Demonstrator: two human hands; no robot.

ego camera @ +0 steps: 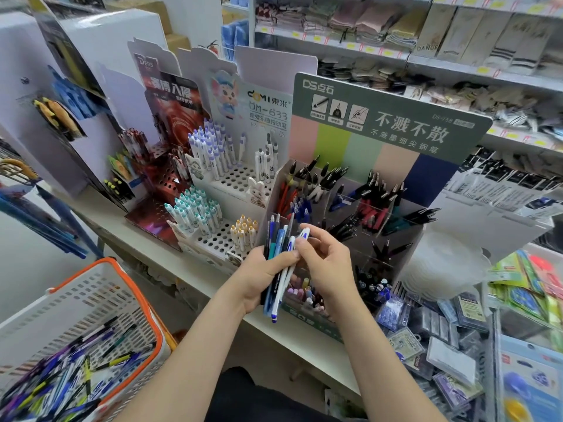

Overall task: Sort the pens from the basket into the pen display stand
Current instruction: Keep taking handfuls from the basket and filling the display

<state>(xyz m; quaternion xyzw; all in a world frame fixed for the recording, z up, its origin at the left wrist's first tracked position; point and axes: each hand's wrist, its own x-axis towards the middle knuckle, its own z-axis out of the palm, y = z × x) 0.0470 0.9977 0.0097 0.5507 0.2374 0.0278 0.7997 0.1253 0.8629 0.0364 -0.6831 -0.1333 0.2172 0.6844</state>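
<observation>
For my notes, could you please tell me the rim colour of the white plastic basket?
The white plastic basket's rim is orange; head view shows it.

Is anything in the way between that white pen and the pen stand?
Nothing visible. The right hand pinches the white pen just in front of the stand, whose open compartments lie straight behind; the left hand holds the other pens.

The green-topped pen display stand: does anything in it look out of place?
Yes. At the right side of the pen display stand, several black pens lie almost flat and poke out past its edge.
</observation>
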